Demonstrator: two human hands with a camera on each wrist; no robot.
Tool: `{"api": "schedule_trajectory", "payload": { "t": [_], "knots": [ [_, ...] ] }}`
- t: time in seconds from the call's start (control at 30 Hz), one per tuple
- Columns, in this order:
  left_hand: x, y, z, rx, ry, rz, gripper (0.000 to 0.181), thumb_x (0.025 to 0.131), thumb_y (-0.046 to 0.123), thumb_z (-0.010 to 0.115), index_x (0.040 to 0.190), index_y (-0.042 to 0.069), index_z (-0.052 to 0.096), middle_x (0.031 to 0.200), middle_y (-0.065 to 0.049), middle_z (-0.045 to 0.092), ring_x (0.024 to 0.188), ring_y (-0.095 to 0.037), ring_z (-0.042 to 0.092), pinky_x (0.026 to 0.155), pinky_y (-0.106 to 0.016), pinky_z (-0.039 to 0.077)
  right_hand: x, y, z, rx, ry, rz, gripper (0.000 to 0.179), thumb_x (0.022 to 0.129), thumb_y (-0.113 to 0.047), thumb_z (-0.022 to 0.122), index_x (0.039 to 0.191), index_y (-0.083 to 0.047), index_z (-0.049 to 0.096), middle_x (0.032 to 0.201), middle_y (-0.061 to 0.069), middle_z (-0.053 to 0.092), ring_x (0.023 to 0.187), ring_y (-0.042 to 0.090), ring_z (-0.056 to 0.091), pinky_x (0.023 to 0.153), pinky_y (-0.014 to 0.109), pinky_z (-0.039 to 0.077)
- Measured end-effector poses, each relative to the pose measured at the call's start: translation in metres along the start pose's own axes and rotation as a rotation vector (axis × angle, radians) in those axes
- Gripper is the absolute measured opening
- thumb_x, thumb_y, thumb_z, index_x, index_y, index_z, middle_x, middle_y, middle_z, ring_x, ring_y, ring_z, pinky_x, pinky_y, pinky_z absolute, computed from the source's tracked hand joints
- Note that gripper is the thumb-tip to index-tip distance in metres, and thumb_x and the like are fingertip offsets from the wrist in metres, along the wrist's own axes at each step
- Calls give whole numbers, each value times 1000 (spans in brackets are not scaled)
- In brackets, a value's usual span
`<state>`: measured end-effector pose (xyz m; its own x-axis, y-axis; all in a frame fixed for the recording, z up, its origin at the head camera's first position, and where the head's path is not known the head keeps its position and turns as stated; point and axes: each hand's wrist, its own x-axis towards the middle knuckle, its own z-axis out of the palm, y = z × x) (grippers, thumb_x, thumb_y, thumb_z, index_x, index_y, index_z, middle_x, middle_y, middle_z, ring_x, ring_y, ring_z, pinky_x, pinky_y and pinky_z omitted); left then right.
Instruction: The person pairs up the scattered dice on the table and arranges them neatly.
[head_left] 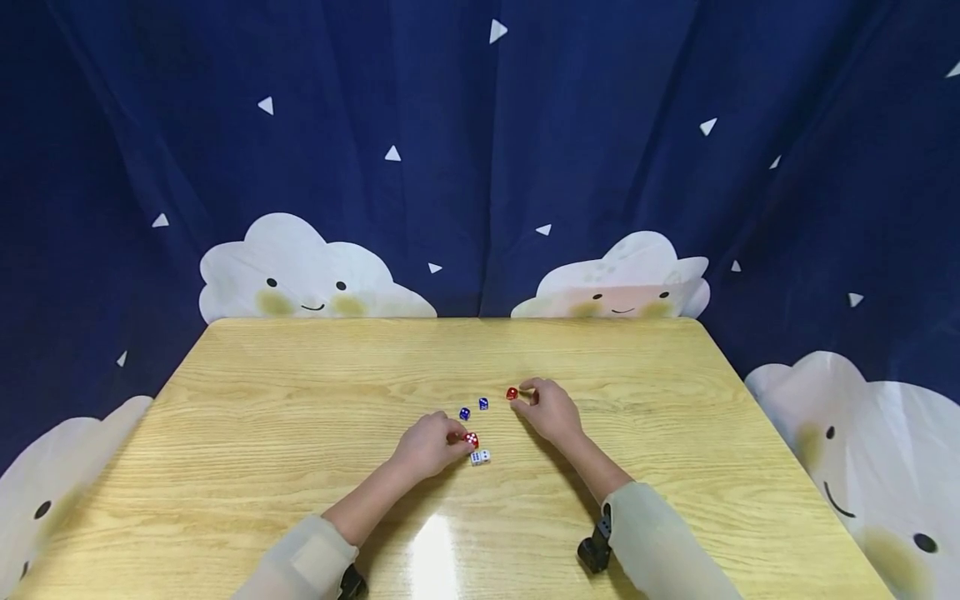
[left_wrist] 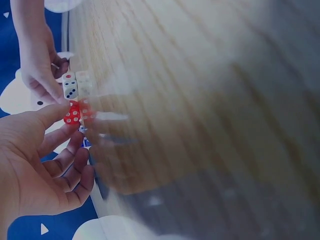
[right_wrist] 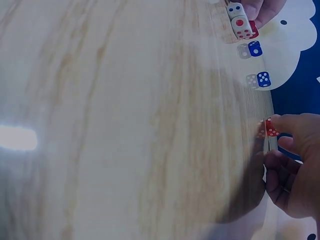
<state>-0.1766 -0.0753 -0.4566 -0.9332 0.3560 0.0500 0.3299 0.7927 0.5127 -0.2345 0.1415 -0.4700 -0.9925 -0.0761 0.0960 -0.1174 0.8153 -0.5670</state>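
My left hand point(head_left: 429, 446) pinches a red die point(head_left: 472, 439) with white dots between thumb and forefinger, low over the table. Its other fingers are loosely bent in the left wrist view. Two white dice point(head_left: 480, 457) sit side by side just in front of that red die, on the near side. Farther right, my right hand point(head_left: 553, 410) has thumb and forefinger around a second red die point(head_left: 512, 393), which the right wrist view shows at the tabletop. Between the hands lie two blue dice, one nearer the left hand point(right_wrist: 255, 48) and another point(right_wrist: 263, 79) toward the right.
A light wood-grain table point(head_left: 300, 375) spans the front, with a glare spot near its front edge. Behind it hangs a dark blue curtain point(head_left: 450, 100) with white triangles and smiling clouds. A black wrist camera point(head_left: 596, 546) sits at the right sleeve.
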Motion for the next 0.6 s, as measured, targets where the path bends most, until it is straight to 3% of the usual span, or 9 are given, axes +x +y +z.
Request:
{"api": "schedule_trajectory", "payload": {
  "t": [0.2,0.6],
  "knots": [
    [0,0,0,-1,7,4,17,83,30,70,87,13,72,75,0,56,66,-10,46,56,-25,38,0,0,0,14,6,12,23,83,-27,69,100,-12,70,78,3,58,64,13,50,53,26,37],
    [0,0,-1,-15,-11,-1,15,84,29,69,83,14,71,77,0,58,67,-10,47,57,-25,39,3,-1,4,4,23,-6,33,80,-34,71,104,-12,69,74,1,56,64,13,49,53,26,36]
  ]
}}
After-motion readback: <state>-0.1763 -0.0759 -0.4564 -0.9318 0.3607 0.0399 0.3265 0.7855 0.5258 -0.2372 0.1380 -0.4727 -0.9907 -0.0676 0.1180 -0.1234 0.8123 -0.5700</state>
